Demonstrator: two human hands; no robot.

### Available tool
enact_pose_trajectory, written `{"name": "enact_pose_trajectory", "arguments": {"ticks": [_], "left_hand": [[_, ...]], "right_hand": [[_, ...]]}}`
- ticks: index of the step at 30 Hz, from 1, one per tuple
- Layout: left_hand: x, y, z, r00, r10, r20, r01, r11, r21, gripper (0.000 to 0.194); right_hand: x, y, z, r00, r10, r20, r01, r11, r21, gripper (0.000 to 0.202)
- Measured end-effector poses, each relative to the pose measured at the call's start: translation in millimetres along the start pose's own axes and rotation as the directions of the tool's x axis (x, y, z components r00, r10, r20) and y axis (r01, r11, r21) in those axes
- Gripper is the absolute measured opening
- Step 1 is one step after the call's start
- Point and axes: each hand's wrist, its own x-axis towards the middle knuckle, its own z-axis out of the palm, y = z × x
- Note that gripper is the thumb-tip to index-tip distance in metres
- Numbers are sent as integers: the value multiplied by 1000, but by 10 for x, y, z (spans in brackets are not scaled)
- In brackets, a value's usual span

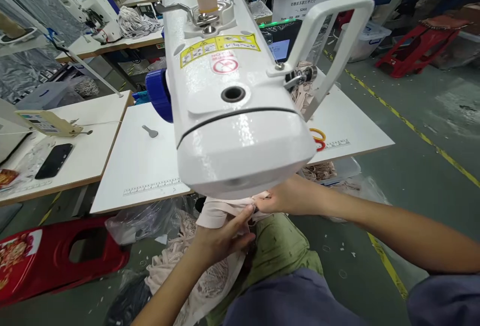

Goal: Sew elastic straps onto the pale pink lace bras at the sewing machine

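Note:
Below the rounded head of a white sewing machine (240, 161), my two hands come together at a piece of pale pink fabric (214, 214). My left hand (223, 241) pinches it between thumb and fingers. My right hand (279, 198) grips the cloth close beside, its fingertips partly behind the machine head. More beige fabric and lace pieces (213, 281) hang and lie heaped below my left forearm. The needle area of the machine is hidden under its head.
The white sewing table (144, 161) bears a small grey tool (150, 131) and orange and red scissor handles (318, 138). A phone (54, 161) lies on the neighbouring table. A red stool (56, 256) stands low at left; a plastic bin (347, 170) sits under the table at right.

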Motion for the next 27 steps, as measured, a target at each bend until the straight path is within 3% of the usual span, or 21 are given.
{"name": "enact_pose_trajectory", "arguments": {"ticks": [4,6,10,14,21,24,27], "left_hand": [[71,51,-17,1000,-17,-19,18,1000,25,45],[93,108,-37,997,-76,6,76,997,11,48],[122,225,-56,983,-179,47,179,984,-1,49],[139,316,-44,966,-249,72,250,968,-10,52],[176,450,6,947,-315,57,312,948,59,49],[197,516,13,941,-336,43,326,933,153,44],[189,555,-28,926,-371,72,356,921,158,44]], "right_hand": [[-69,78,79,999,-7,-42,9,999,42,20],[-143,166,181,985,-38,-167,51,996,76,9],[-256,340,396,912,-114,-395,151,986,66,23],[-238,360,421,900,-111,-422,184,974,135,19],[-208,330,335,924,-32,-382,129,964,231,12],[-243,378,434,853,-123,-507,198,976,96,13],[-273,412,514,707,-365,-606,332,927,-173,17]]}}
